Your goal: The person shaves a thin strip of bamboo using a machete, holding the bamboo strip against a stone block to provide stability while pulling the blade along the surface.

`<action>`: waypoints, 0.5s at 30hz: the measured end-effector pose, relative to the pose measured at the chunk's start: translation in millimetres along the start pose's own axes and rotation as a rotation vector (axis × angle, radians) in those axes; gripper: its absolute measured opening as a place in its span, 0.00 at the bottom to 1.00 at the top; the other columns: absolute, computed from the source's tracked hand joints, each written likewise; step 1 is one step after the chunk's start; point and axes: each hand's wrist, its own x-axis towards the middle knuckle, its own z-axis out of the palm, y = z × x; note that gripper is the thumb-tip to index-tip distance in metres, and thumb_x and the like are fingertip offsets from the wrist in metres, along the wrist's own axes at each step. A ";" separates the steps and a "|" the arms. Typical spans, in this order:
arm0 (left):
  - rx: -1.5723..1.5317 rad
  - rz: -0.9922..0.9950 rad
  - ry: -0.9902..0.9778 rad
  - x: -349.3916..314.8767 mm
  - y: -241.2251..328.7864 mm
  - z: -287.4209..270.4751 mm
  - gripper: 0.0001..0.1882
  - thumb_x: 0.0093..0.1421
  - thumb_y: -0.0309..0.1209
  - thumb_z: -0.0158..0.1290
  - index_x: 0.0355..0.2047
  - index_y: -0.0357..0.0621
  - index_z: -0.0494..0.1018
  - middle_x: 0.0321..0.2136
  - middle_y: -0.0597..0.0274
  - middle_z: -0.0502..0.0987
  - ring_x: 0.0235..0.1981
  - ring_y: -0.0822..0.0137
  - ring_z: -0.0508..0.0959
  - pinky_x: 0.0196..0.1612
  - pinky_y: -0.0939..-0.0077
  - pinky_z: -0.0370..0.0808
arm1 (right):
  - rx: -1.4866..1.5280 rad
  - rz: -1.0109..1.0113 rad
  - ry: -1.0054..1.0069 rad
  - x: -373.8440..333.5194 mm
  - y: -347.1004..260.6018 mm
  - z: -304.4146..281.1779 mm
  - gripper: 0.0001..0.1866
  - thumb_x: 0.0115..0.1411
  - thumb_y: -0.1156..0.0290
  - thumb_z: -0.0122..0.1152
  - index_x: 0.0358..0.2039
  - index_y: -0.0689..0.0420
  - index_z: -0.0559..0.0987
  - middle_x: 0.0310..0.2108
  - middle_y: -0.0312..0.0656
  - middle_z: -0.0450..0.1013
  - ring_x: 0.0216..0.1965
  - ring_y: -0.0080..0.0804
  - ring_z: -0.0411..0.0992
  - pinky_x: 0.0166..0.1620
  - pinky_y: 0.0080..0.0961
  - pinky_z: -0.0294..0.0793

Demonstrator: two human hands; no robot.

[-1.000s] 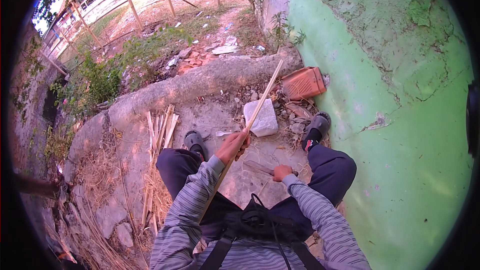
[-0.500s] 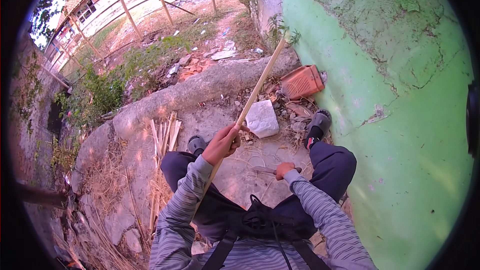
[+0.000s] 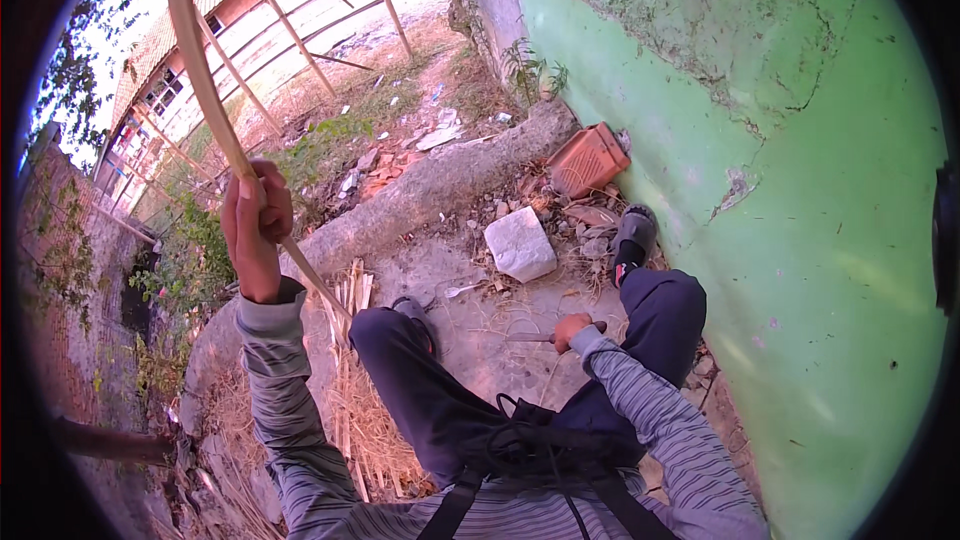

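Observation:
My left hand [image 3: 258, 225] is raised at the left with its fingers wrapped round a long pale bamboo strip [image 3: 205, 80]. The strip runs from the top edge down past my hand toward my left knee. Low beside my right knee, my right hand [image 3: 573, 331] grips the handle of a knife [image 3: 530, 337], its blade pointing left above the ground. Between my feet and a little farther out lies a whitish stone block [image 3: 521, 244]. Split bamboo pieces [image 3: 350, 300] and a heap of shavings [image 3: 375, 430] lie left of my left leg.
A green wall [image 3: 800, 270] with peeling plaster rises close on my right. An orange hollow brick [image 3: 588, 161] rests against its foot among rubble. A raised concrete edge [image 3: 440, 180] crosses ahead, with a bamboo fence [image 3: 290, 30] and bushes beyond. A dark pole [image 3: 115, 442] juts in at lower left.
My left hand has swung up and to the left, carrying the bamboo strip away from above the stone. My right hand keeps the knife in nearly the same place. The view has shifted slightly.

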 end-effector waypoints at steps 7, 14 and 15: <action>-0.139 0.528 0.217 19.8 8.5 6.6 0.18 0.78 0.47 0.38 0.42 0.45 0.66 0.28 0.66 0.64 0.30 0.68 0.64 0.37 0.68 0.68 | -0.020 0.043 -0.011 3.2 7.8 4.9 0.26 0.41 0.56 0.74 0.44 0.48 0.88 0.44 0.41 0.84 0.49 0.40 0.81 0.50 0.42 0.75; -0.261 0.318 0.463 -5.5 -80.5 27.0 0.18 0.77 0.46 0.41 0.46 0.43 0.68 0.37 0.61 0.74 0.42 0.65 0.75 0.54 0.58 0.75 | -0.003 0.029 -0.031 10.3 18.6 13.0 0.27 0.40 0.54 0.74 0.45 0.45 0.88 0.44 0.40 0.84 0.49 0.39 0.81 0.50 0.43 0.75; -0.333 0.226 0.485 -15.4 -99.7 35.6 0.18 0.77 0.45 0.42 0.47 0.43 0.69 0.38 0.60 0.75 0.43 0.66 0.76 0.56 0.58 0.76 | -0.001 0.031 -0.034 10.1 19.5 12.9 0.27 0.40 0.54 0.74 0.45 0.45 0.88 0.44 0.40 0.84 0.49 0.39 0.81 0.49 0.43 0.75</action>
